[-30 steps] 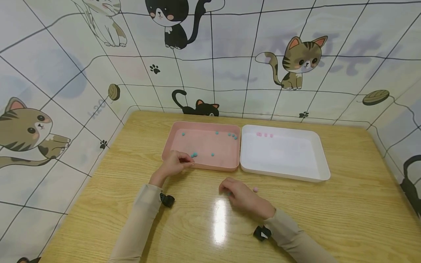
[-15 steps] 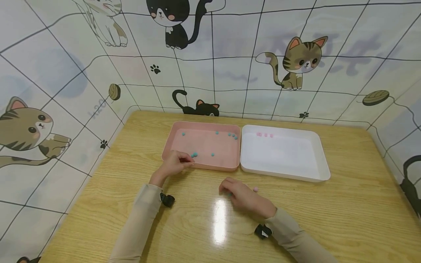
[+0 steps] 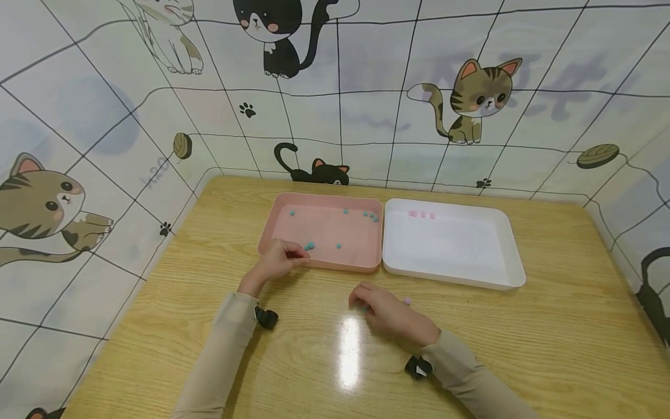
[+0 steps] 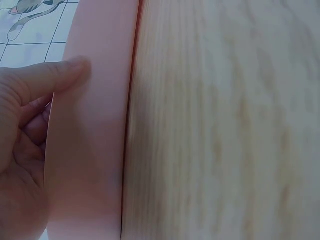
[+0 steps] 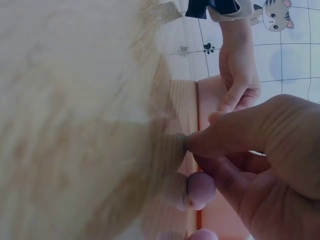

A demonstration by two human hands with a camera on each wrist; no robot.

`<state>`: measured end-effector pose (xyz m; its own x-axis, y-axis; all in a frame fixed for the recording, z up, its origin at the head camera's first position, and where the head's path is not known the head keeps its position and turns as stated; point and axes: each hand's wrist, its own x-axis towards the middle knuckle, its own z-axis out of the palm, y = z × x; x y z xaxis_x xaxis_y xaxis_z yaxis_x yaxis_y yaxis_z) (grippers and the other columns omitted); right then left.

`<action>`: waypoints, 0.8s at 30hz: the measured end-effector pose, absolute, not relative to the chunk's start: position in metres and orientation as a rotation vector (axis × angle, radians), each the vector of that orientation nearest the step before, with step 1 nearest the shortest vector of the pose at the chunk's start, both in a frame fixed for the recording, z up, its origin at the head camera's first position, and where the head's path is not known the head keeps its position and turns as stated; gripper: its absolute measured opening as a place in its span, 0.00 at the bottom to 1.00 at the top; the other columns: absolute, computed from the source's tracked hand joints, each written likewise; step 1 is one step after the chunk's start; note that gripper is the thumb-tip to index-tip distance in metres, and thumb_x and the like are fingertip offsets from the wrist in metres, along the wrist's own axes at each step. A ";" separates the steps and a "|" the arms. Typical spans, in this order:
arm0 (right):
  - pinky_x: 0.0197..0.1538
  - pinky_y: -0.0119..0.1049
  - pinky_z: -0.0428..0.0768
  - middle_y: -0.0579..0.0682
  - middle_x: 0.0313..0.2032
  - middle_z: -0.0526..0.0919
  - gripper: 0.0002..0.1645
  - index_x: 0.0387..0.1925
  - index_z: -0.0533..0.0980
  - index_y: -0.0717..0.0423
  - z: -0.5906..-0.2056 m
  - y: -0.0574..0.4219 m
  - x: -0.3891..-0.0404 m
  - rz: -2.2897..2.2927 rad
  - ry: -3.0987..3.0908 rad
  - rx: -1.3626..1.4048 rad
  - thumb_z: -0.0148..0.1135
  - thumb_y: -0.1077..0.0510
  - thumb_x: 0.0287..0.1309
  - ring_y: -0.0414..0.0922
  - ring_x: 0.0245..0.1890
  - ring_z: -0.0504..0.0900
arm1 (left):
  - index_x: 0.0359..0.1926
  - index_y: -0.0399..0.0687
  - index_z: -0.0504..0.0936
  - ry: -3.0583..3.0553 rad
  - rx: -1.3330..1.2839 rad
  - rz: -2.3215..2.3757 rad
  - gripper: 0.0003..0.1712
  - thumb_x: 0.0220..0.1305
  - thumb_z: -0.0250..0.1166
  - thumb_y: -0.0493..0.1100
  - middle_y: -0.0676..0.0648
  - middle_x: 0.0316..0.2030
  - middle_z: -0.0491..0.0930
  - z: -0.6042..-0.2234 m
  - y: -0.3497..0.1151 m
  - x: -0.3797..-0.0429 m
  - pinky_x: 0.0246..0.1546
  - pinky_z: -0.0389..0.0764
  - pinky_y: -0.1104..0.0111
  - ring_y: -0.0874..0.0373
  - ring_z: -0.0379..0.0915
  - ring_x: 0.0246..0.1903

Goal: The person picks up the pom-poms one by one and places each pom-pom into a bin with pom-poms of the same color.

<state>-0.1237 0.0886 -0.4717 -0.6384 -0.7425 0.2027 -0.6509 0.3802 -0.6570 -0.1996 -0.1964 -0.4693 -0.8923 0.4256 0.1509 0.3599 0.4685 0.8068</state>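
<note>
In the head view my left hand [image 3: 276, 260] grips the near wall of a pink tray [image 3: 324, 202] at its left part. The left wrist view shows the thumb [image 4: 70, 75] on the wall's outer face, with the fingers curled behind it. Low on the tabletop, in front of the trays, my right hand [image 3: 387, 311] pinches a small teal ball [image 3: 364, 309] between thumb and index finger. Only a sliver of that ball shows at the thumb tip in the right wrist view. Beside the fingers is a pinkish ball [image 5: 201, 190], with another ball [image 5: 203, 235] partly cut off below it.
Several teal balls [image 3: 338, 246] lie scattered in the pink tray. A white tray [image 3: 505, 250] stands against its right side, with several pink balls [image 3: 423, 215] along the back. The wooden table [image 3: 555, 326] ends at a cat-patterned backdrop [image 3: 366, 116].
</note>
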 end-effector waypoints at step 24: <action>0.37 0.32 0.78 0.52 0.33 0.78 0.20 0.34 0.75 0.62 -0.474 0.089 -0.125 -1.245 2.426 -1.262 0.48 0.82 0.41 0.45 0.34 0.78 | 0.26 0.39 0.85 2.645 0.727 1.394 0.03 0.54 0.67 0.30 0.47 0.24 0.83 -0.469 -0.197 -0.200 0.22 0.74 0.74 0.65 0.73 0.21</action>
